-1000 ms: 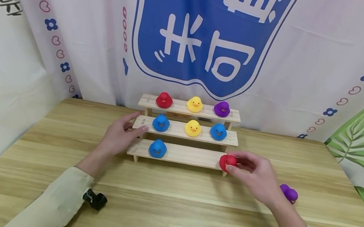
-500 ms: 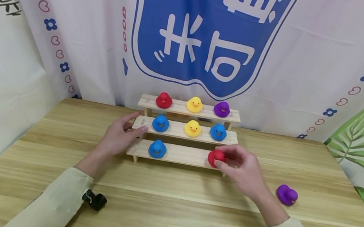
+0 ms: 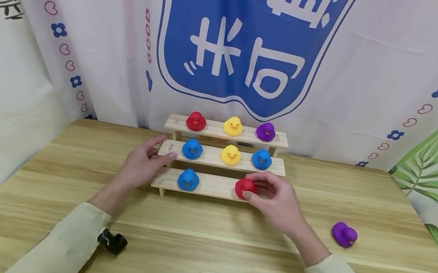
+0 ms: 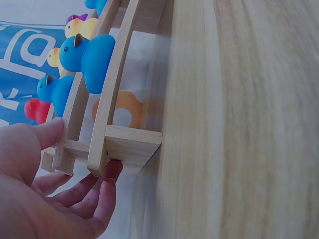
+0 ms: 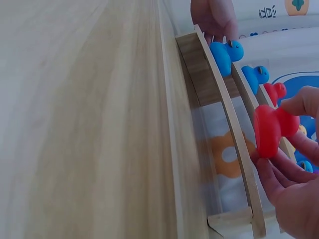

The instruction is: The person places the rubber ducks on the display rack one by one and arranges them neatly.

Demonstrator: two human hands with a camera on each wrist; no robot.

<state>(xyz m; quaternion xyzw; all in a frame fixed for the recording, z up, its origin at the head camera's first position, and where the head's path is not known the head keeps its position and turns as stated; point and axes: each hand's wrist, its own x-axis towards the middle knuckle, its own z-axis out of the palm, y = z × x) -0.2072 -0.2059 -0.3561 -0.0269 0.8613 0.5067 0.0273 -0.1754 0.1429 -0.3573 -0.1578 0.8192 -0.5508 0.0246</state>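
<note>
My right hand (image 3: 275,202) pinches a red rubber duck (image 3: 245,188) between thumb and fingers, at the bottom tier of a three-step wooden stand (image 3: 213,185). In the right wrist view that red duck (image 5: 271,127) is tilted over the plank. My left hand (image 3: 141,165) holds the stand's left end, its thumb on the middle tier and its fingertips (image 4: 114,169) against the lower tier's end. A blue duck (image 3: 188,180) sits left on the bottom tier. On the middle tier, a yellow duck (image 3: 230,155) stands between a blue duck (image 3: 192,149) and another blue duck (image 3: 261,160).
Along the top tier stand a red duck (image 3: 196,121), a yellow duck (image 3: 233,126) and a purple duck (image 3: 265,132). Another purple duck (image 3: 344,234) lies on the wooden table (image 3: 183,255), right of the stand. A printed curtain (image 3: 361,82) hangs close behind.
My right hand has moved left along the bottom tier with the red duck, from its right end towards the middle. My left hand has stayed at the stand's left end.
</note>
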